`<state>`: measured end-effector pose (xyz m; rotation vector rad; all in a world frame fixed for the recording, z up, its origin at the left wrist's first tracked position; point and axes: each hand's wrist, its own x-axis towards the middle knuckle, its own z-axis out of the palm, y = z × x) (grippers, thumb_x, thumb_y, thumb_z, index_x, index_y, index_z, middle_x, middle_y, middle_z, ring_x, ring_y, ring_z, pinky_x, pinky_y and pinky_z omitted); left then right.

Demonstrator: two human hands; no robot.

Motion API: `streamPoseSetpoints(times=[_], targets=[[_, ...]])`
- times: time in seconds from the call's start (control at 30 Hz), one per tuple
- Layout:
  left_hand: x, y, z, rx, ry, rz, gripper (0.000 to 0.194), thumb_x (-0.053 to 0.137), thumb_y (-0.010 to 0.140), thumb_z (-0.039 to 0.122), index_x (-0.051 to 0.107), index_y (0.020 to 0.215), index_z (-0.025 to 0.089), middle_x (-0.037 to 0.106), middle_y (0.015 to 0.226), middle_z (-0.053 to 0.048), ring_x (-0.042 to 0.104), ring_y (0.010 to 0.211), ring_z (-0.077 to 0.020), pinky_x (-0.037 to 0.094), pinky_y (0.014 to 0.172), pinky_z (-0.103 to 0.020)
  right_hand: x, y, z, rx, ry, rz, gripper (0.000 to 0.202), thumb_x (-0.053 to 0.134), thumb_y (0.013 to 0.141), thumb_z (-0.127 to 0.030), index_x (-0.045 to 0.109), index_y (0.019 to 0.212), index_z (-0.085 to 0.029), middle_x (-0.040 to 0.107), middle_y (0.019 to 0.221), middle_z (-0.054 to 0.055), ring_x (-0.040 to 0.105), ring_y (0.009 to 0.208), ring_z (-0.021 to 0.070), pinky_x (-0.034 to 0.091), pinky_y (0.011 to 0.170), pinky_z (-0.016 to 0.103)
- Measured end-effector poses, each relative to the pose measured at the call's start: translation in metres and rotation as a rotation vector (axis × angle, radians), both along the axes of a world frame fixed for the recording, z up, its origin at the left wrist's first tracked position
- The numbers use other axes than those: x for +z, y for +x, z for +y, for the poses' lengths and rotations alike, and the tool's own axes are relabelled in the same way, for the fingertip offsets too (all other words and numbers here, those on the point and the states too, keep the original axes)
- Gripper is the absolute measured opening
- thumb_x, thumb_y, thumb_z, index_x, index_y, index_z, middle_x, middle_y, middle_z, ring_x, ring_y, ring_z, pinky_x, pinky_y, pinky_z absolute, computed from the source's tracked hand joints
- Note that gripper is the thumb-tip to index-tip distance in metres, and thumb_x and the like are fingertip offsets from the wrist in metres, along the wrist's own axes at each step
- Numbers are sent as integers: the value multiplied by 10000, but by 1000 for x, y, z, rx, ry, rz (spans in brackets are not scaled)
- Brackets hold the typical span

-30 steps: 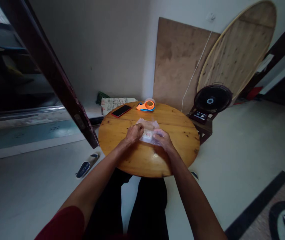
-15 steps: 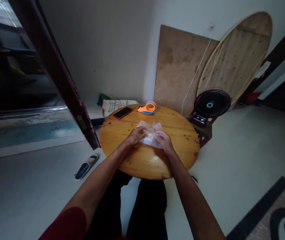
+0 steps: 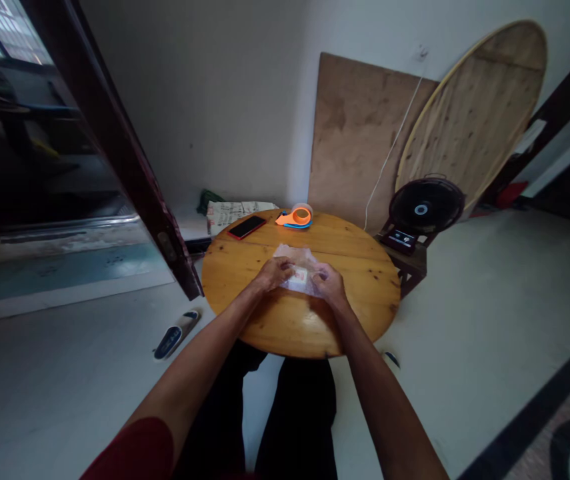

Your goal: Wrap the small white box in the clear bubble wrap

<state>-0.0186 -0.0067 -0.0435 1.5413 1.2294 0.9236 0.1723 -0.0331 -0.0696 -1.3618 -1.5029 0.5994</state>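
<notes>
A sheet of clear, pinkish plastic wrap (image 3: 295, 255) lies on the round wooden table (image 3: 309, 327). On its middle rests a small, pale flat item (image 3: 299, 275) with reddish marks. My left hand (image 3: 273, 273) grips the wrap's left side, fingers bent beside the small item. At the right side my right hand (image 3: 331, 283) pinches the wrap between thumb and fingers. Behind the wrap, an orange and blue tape dispenser (image 3: 295, 217) stands near the table's far edge. A black phone with a red edge (image 3: 247, 227) lies to its left.
A round black fan (image 3: 421, 208) sits on a small stool (image 3: 412, 261) at the table's right. Boards (image 3: 359, 133) lean on the wall behind. Folded printed sacking (image 3: 235, 210) is beyond the table's far left edge. A slipper (image 3: 169, 342) lies on the floor at left.
The wrap lies flatter between my hands, and the small pale item shows more clearly. My fingers have shifted slightly on the wrap.
</notes>
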Motion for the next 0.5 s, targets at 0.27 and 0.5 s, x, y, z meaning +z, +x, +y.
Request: streamPoseSetpoints(times=[0.27, 0.5], targets=[[21, 0, -2, -29, -35, 95, 282, 657, 672, 161, 692, 938, 75, 615, 681, -8, 495, 562, -87, 372, 528, -196, 14, -2, -14, 33, 286, -452, 329, 510, 777, -182, 642, 1079, -187, 634, 1094, 91, 557, 1036, 227, 446, 911, 337], [22, 0, 6, -64, -43, 152, 291, 676, 645, 197, 702, 914, 89, 614, 672, -9, 505, 563, -102, 378, 536, -209, 27, -13, -29, 138, 413, -738, 234, 486, 928, -314, 674, 1031, -221, 646, 1131, 77, 495, 1094, 242, 322, 916, 384]])
